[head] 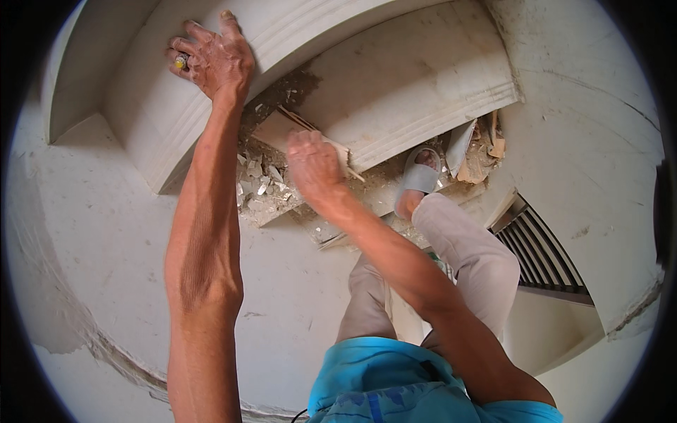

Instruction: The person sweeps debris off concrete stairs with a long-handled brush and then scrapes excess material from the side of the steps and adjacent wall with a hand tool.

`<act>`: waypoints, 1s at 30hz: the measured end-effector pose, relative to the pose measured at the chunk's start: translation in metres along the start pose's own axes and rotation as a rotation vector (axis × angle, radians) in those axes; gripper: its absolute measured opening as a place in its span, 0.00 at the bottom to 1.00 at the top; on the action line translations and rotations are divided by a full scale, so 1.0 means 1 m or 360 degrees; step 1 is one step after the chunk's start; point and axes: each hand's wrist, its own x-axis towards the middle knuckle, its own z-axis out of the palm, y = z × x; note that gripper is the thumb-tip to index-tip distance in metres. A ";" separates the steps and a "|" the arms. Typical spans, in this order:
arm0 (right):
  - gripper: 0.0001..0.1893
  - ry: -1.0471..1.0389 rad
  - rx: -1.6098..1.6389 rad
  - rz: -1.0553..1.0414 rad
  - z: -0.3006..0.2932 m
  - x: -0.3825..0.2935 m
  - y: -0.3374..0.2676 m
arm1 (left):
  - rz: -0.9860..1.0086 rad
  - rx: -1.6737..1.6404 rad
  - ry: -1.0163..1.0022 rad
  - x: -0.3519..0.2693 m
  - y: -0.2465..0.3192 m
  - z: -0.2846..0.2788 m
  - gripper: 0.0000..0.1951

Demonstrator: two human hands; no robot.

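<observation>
My left hand [214, 58], with a yellow-stoned ring, rests on the pale surface of a moulded, step-like ledge [296, 31], its fingers apart and holding nothing. Lower and to the right, my right hand [317, 166] is blurred, its fingers bent over a tan, splintered piece of board [275, 128]. The palm side of this hand is hidden. Thin wooden strips [297, 117] run along the board's far edge. Beside and below it lie broken white chips and dusty rubble [262, 185].
A second moulded slab [423, 90] stretches away to the right. My foot in a grey slide sandal [420, 177] stands by its edge, beside broken pieces and rubble [476, 153]. A dark barred grille [542, 248] is at right. Pale walls [106, 254] bear a rough crack.
</observation>
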 end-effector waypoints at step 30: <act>0.06 0.0342 -0.0413 0.0380 -0.067 0.045 0.156 | -0.0018 0.0076 0.0054 -0.001 -0.002 -0.007 0.37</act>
